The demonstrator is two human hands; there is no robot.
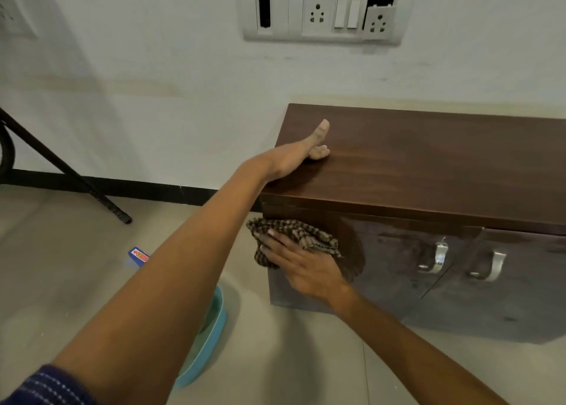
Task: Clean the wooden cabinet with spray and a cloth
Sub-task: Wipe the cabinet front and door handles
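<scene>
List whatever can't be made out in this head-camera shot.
Head view, the only one:
The wooden cabinet: its right end is cut off by the frame's right edge.
The left hand: most fingers are hidden behind the hand itself at the cabinet top's edge, so the grip is unclear.
The blue basin: mostly hidden by the left forearm, contents unseen.
The blue packet on the floor: print too small and blurred to read.

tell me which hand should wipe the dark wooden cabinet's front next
Right. The right hand presses the brown checked cloth flat against the front of the dark wooden cabinet; the left hand rests on its top, holding nothing.
</scene>
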